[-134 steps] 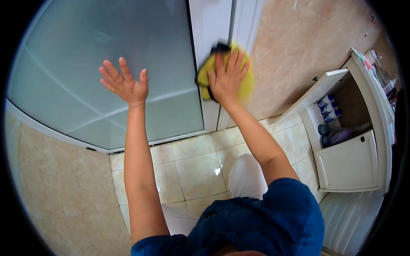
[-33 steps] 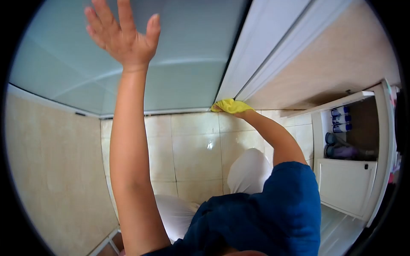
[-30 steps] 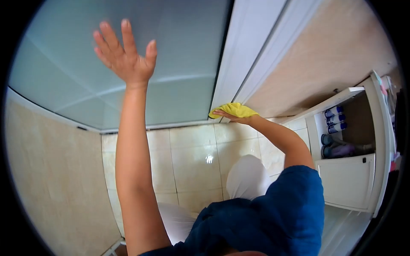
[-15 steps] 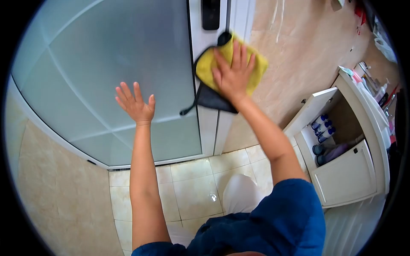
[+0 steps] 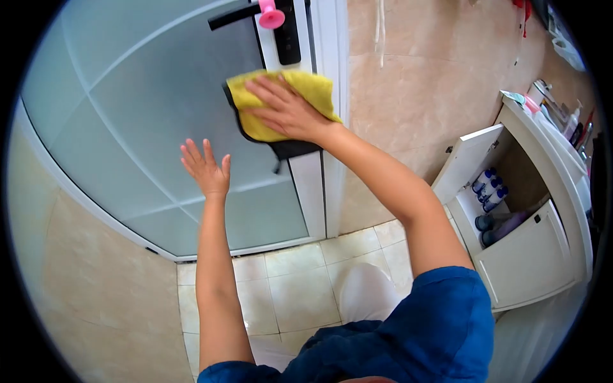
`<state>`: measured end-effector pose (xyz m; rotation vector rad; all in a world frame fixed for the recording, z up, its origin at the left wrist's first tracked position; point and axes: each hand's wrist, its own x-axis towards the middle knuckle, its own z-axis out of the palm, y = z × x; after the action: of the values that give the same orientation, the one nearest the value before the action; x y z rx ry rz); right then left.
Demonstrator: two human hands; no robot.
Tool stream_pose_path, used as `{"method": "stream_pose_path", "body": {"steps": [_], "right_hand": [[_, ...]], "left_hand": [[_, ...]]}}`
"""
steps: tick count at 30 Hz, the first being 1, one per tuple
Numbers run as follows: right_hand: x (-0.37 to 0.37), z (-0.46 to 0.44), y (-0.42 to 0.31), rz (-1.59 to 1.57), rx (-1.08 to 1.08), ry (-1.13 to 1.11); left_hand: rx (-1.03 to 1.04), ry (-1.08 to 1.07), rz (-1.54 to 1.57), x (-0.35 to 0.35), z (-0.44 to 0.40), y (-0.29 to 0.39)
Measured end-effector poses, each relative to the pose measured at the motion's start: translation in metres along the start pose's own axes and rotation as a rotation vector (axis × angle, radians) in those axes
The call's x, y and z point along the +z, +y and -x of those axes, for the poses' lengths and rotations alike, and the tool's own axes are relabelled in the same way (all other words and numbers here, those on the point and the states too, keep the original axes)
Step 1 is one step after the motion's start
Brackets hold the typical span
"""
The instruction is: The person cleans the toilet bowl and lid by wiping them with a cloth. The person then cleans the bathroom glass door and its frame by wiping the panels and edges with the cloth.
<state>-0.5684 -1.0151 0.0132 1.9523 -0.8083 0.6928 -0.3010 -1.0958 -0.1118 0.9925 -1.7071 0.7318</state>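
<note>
A yellow microfiber cleaning cloth [image 5: 313,92] with a dark grey underside and black edging lies against the white frame of a frosted glass door [image 5: 159,76], just below the handle plate. My right hand [image 5: 287,110] presses it there, fingers stretched over the yellow side. The cloth overlaps both glass and frame, and a black loop dangles from its lower edge. My left hand [image 5: 207,169] is raised over the glass with its fingers spread and nothing in it; whether the palm touches the pane I cannot tell.
Above the cloth are a black door handle [image 5: 233,17] and a pink suction cup [image 5: 272,18]. To the right stands a white cabinet [image 5: 523,262], one door swung open, with several blue-capped bottles [image 5: 490,189] inside. Toiletries crowd its top. Tiled floor [image 5: 300,290] lies below.
My right hand and the cloth have moved left from the frame's right side and wall onto the frame and glass. The view has shifted, showing the handle. My left hand stays spread.
</note>
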Motion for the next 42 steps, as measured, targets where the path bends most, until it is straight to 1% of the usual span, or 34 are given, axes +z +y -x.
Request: {"method": "stream_pose_path", "body": {"steps": [2, 4, 7, 8, 9, 12, 14, 15, 17, 20, 23, 24, 27, 29, 30, 31, 34, 35, 38, 39, 42], "right_hand": [[-0.010, 0.041, 0.009, -0.052, -0.069, -0.137], [-0.012, 0.087, 0.029, -0.006, -0.020, -0.039], [-0.048, 0.066, 0.045, 0.219, 0.272, 0.137], [-0.052, 0.048, 0.057, 0.265, 0.419, 0.200], [-0.058, 0.024, 0.067, 0.286, 0.537, 0.314], [-0.070, -0.035, 0.088, 0.271, 0.633, 0.457], [-0.068, -0.040, 0.083, 0.281, 0.659, 0.444], [-0.067, -0.039, 0.078, 0.288, 0.675, 0.434], [-0.054, -0.008, 0.058, 0.264, 0.648, 0.353], [-0.033, 0.049, 0.030, 0.260, 0.550, 0.209], [-0.039, 0.047, 0.033, 0.257, 0.532, 0.178], [-0.043, 0.036, 0.038, 0.255, 0.569, 0.216], [-0.064, -0.021, 0.065, 0.281, 0.665, 0.331], [-0.066, -0.042, 0.082, 0.329, 0.677, 0.409], [-0.065, -0.042, 0.082, 0.329, 0.668, 0.412], [-0.064, -0.041, 0.081, 0.329, 0.661, 0.415], [-0.057, -0.017, 0.063, 0.305, 0.657, 0.376], [-0.050, -0.001, 0.050, 0.285, 0.666, 0.346], [-0.030, 0.046, 0.021, 0.223, 0.634, 0.279], [-0.031, 0.050, 0.017, 0.200, 0.616, 0.265], [-0.035, 0.038, 0.026, 0.185, 0.639, 0.310]], "left_hand": [[0.017, -0.051, 0.003, -0.009, 0.002, -0.003], [0.041, -0.103, 0.005, -0.016, 0.005, -0.007], [0.029, -0.153, -0.002, -0.022, 0.001, -0.006], [0.029, -0.177, -0.007, -0.026, 0.001, -0.006], [0.031, -0.186, -0.004, -0.029, 0.000, -0.005], [0.023, -0.202, 0.019, -0.042, -0.004, 0.004], [0.009, -0.202, 0.064, -0.060, -0.012, 0.017], [-0.001, -0.185, 0.078, -0.067, -0.016, 0.022], [-0.020, -0.148, 0.109, -0.081, -0.030, 0.032], [0.017, 0.057, 0.186, -0.105, -0.095, 0.059], [0.128, 0.275, 0.268, -0.130, -0.175, 0.099], [0.169, 0.328, 0.291, -0.134, -0.197, 0.113], [0.323, 0.430, 0.144, -0.129, -0.252, 0.144], [0.259, 0.151, 0.214, -0.132, -0.264, 0.158], [0.225, 0.014, 0.246, -0.130, -0.269, 0.162], [0.296, 0.180, 0.237, -0.128, -0.275, 0.163], [0.149, -0.189, 0.129, -0.147, -0.288, 0.167], [0.171, -0.181, 0.169, -0.138, -0.295, 0.161], [0.062, -0.286, 0.314, -0.132, -0.298, 0.156], [0.033, -0.226, 0.344, -0.130, -0.293, 0.159], [-0.093, -0.210, 0.286, -0.128, -0.288, 0.164]]}}
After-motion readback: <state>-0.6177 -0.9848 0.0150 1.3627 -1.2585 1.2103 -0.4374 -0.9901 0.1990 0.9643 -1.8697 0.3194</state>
